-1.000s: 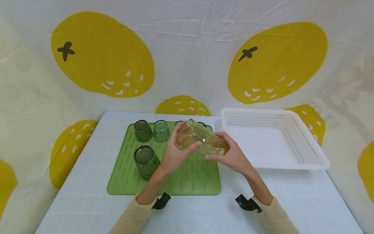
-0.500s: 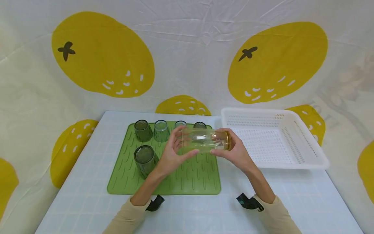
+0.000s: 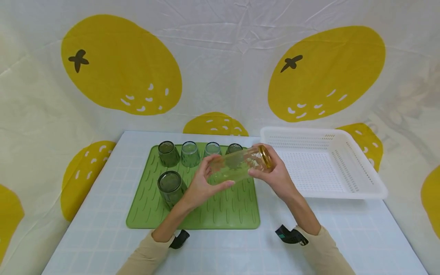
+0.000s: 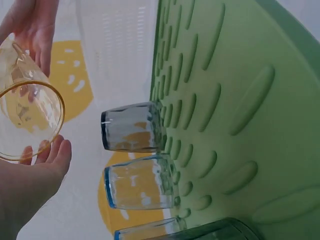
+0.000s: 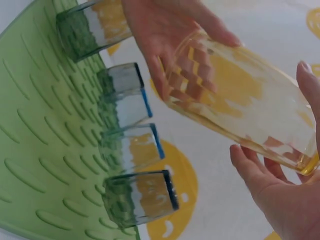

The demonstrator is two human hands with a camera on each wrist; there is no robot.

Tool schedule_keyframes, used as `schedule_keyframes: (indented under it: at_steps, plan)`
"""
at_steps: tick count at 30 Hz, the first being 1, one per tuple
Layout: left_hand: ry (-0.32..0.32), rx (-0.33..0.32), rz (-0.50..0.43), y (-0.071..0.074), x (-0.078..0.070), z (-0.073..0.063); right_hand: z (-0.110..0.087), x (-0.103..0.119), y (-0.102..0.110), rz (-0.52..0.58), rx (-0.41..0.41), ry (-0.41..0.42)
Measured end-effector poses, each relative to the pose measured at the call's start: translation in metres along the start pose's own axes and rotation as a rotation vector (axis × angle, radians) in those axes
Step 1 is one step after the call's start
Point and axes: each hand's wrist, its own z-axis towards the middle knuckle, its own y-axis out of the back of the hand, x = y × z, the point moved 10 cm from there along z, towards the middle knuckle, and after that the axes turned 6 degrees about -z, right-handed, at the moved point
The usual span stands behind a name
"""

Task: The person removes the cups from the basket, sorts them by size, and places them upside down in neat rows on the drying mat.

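Note:
An amber drinking glass (image 3: 237,162) lies on its side in the air above the green ridged mat (image 3: 220,215), its thick base raised toward the right. My left hand (image 3: 199,191) holds the mouth end, thumb along the near side. Around the base end, my right hand (image 3: 279,177) grips with thumb in front and fingers behind. The left wrist view looks into the glass's round mouth (image 4: 31,120). Upside down on the mat stand a tall dark green glass (image 3: 170,189) and a back row of small tumblers, including a blue-rimmed tumbler (image 3: 190,154) and a dark tumbler (image 3: 168,154).
At the right of the table (image 3: 240,252) sits a white perforated plastic basket (image 3: 330,194). A white cloth (image 3: 223,68) with yellow fruit prints hangs behind the table. The tall green glass stands close to my left forearm.
The amber glass has turned from base end low, through level, to base end high. The hands have shifted slightly with it, bringing the back tumblers into fuller view.

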Motion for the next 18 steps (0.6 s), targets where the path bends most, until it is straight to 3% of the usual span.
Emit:
schedule_keyframes:
  at_steps: [8,14,18]
  plan:
    - [0.028,-0.003,0.144,0.002,0.003,-0.002,0.006,0.011,-0.005,0.037,0.015,0.044]
    - [0.043,0.000,0.267,0.002,0.003,-0.003,0.012,0.021,-0.012,0.085,0.056,0.126]
    - [0.053,0.017,0.329,0.001,0.002,-0.003,0.014,0.024,-0.016,0.065,0.084,0.150]
